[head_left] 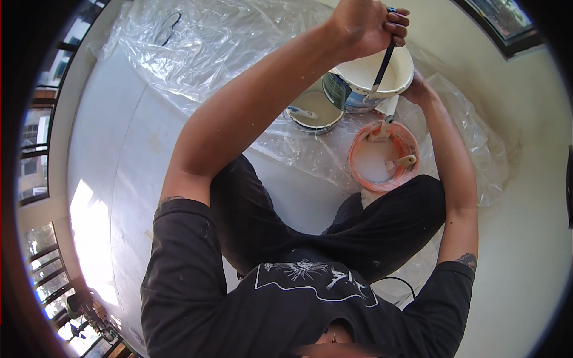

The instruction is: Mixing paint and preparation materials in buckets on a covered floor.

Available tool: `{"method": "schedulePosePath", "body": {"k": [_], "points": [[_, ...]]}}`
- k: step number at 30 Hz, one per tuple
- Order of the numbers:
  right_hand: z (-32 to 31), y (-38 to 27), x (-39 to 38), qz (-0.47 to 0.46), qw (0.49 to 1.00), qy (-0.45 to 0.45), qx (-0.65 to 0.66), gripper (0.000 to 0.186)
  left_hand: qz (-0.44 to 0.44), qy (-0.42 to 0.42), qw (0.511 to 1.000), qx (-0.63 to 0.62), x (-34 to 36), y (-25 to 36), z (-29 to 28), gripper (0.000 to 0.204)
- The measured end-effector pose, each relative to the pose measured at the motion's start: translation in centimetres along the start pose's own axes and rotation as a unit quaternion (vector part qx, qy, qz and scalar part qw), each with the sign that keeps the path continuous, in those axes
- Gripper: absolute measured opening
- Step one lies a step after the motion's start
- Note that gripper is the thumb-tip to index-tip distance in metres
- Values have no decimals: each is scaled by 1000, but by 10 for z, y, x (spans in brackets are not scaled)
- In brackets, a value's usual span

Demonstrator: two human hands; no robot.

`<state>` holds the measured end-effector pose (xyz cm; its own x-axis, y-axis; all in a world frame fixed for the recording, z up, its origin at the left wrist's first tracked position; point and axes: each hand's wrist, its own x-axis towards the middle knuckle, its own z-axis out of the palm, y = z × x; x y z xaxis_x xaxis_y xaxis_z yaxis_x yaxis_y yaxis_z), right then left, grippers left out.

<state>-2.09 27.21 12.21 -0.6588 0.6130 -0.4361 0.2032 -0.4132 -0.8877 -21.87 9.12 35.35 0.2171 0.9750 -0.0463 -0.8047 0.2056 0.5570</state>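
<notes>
My left hand [365, 27] is raised at the top, its fingers wrapped round the dark handle of a slim long tool [385, 64]. The tool's whitish lower end meets the near rim of a large white paint bucket [358, 102] with blue and green sides. Pale paint shows inside. My right hand [419, 89] is at the bucket's right side, its fingers mostly hidden behind it. Nearer me stands an orange bucket [356, 170] of milky liquid, holding a wooden-handled paintbrush [406, 160] and another brush [379, 136]. A smaller paint pail [316, 128] with a brush [303, 112] stands left.
Clear plastic sheeting [197, 65] lies crumpled under the buckets and along the wall [513, 238] at right. My crossed legs [250, 197] are close to the orange bucket. A dark-rimmed loop [167, 28] lies on the sheeting, far left. A thin black cable [403, 280] curves beside me.
</notes>
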Motion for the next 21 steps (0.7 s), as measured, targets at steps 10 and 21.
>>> {"method": "schedulePosePath", "body": {"k": [10,21], "points": [[-16,-36,-42,-40,992,97,-73,46,6,35,998,-52,28,2,-3,52],[-71,-18,-40,-116,942,298,-98,36,79,109,991,6,112,47,-23,53]]}}
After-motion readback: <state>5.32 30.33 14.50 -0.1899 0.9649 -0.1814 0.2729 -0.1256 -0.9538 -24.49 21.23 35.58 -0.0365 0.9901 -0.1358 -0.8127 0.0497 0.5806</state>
